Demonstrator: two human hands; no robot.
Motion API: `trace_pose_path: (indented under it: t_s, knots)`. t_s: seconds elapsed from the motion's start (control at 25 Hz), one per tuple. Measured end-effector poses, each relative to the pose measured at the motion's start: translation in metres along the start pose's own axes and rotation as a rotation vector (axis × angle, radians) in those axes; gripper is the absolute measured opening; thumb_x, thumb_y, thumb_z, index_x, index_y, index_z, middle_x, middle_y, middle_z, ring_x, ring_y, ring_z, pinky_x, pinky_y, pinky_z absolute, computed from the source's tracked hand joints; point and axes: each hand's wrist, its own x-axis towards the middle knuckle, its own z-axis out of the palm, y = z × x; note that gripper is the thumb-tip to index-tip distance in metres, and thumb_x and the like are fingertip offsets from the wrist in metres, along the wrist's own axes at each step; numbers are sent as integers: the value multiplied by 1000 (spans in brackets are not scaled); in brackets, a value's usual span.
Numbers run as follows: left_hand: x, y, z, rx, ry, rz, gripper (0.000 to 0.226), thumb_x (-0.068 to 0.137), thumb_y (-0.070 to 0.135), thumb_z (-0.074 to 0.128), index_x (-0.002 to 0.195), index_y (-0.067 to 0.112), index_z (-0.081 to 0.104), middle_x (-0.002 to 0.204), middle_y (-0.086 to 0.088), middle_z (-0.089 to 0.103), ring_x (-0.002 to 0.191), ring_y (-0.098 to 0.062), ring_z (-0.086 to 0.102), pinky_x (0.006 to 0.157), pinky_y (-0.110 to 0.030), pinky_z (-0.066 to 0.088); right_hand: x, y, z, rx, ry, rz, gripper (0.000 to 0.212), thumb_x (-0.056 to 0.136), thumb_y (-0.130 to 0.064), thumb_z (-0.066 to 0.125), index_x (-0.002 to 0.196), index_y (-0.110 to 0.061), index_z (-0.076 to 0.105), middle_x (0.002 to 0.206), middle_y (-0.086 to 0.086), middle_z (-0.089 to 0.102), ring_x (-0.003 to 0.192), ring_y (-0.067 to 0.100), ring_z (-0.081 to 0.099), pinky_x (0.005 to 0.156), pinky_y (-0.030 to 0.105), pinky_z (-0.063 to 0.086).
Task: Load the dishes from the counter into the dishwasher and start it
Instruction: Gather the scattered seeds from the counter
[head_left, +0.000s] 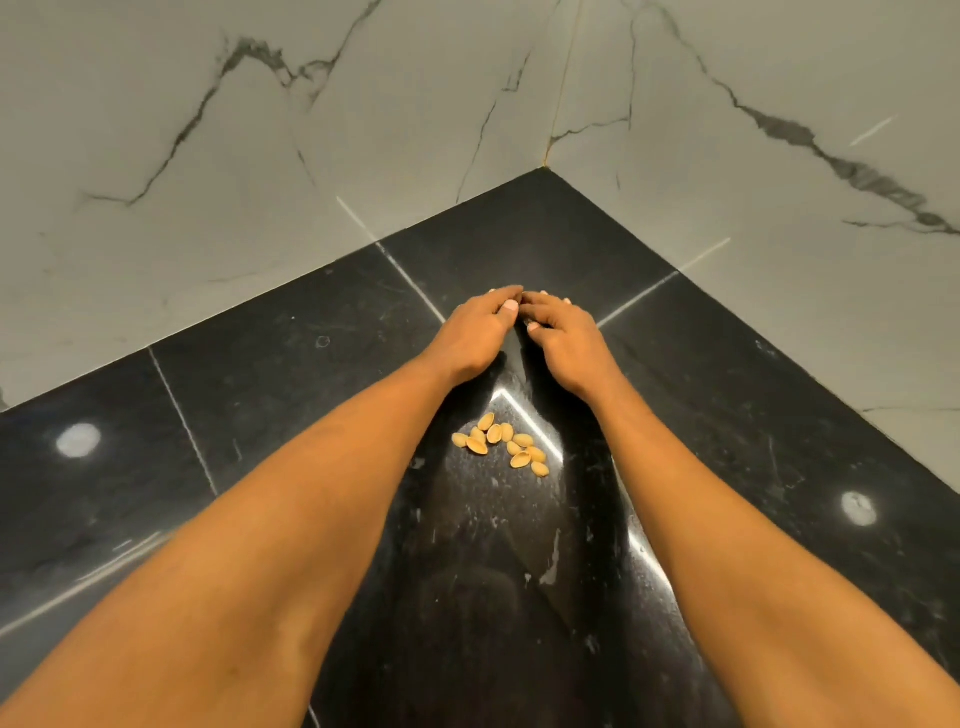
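Observation:
My left hand (475, 338) and my right hand (563, 343) meet fingertip to fingertip over the black stone counter (291, 364), close to its back corner. Both hands have fingers and thumbs curled inward toward each other. Whatever may sit between the fingertips is hidden. A small heap of several pale pistachio shells (501, 444) lies on the counter between my forearms, nearer to me than the hands. No dishes and no dishwasher are in view.
White marble wall panels (260, 130) with dark veins close off the counter at the back and right, meeting at a corner seam (545, 166). The glossy counter shows light reflections and a few wet smears (550, 566) in front of me.

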Motion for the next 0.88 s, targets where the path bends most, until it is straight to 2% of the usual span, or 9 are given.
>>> trace_pose_path:
  t_s: [0.08,0.2,0.36,0.4,0.52,0.6,0.64,0.76,0.88]
  knots:
    - [-13,-4,2,-8,22,14,40,105,22,38,141,13,51,145,-6,52,139,-19,41,118,-41,29,-18,-2,4,66,14,-2,42,91,1,46,128,-13,63,140,-2,55,136,17,41,121,35,10]
    - [-41,-6,4,11,32,25,36,105,18,40,135,13,59,136,-4,60,130,-16,50,112,-34,36,-46,-10,13,154,57,47,45,89,4,47,127,-14,64,135,-1,59,135,16,43,117,24,10]
    - [-91,-16,11,27,30,34,35,102,18,43,130,15,64,130,-3,65,124,-17,56,110,-35,39,-95,-27,30,221,66,107,48,84,7,49,124,-14,65,128,2,63,129,17,50,121,36,18]
    - [-105,-20,13,41,31,38,35,101,18,43,130,15,64,129,-4,65,124,-18,56,110,-36,38,-108,-32,35,219,70,113,48,84,7,50,124,-15,66,127,3,64,128,18,52,120,36,19]
    - [-158,-26,17,47,15,57,36,101,16,45,132,12,61,131,-6,63,127,-19,54,115,-37,33,-153,-51,51,203,85,99,47,85,4,52,122,-20,67,126,1,65,126,16,53,117,24,22]
    - [-183,-34,22,-17,5,36,38,98,18,44,133,13,61,132,-4,63,126,-18,54,114,-42,36,-173,-56,62,215,72,111,47,84,4,51,120,-21,69,125,-1,66,124,13,55,114,16,21]
    - [-203,-34,21,-27,3,39,38,98,17,45,132,13,61,131,-2,63,125,-17,55,113,-42,37,-190,-65,64,226,73,119,48,83,6,49,119,-19,70,124,0,66,123,13,55,116,17,19]
    - [-251,-34,20,-14,-15,32,37,99,14,45,133,15,61,131,1,63,125,-14,55,111,-36,38,-230,-85,73,248,51,159,49,82,12,46,119,-11,69,127,4,63,130,16,49,120,34,20]
    - [-293,-34,21,8,-17,14,37,101,5,45,135,12,58,136,-3,60,130,-16,52,114,-33,34,-266,-100,83,210,12,185,51,80,13,45,119,-10,68,129,6,62,133,15,46,121,35,19]
